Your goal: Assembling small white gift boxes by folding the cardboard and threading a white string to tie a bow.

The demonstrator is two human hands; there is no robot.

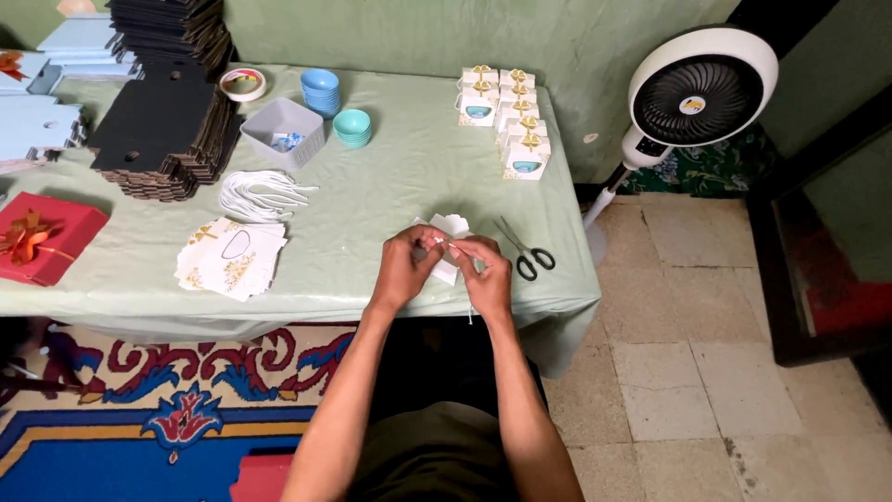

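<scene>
A pale green cloth covers the worktop (390,186), before a green wall, over tiled floor (669,372) and patterned rug (186,409). Both hands, left hand (401,270) and right hand (485,274), have their fingers clamped on a white card (452,226) beside scissors (525,251).

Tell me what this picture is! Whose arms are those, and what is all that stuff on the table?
The camera sits on a person's head and looks down, so the arms you see are that person's own. The left hand and right hand together pinch a small white card piece at the front edge of a table with a pale green cloth. Beside the right hand lie black-handled scissors. To the left sits a pile of flat white cards with gold print and a bundle of white cords. Further back are finished little white boxes with gold bows, blue bowls, a grey tray and stacks of black card. A white fan stands on the floor.
</scene>
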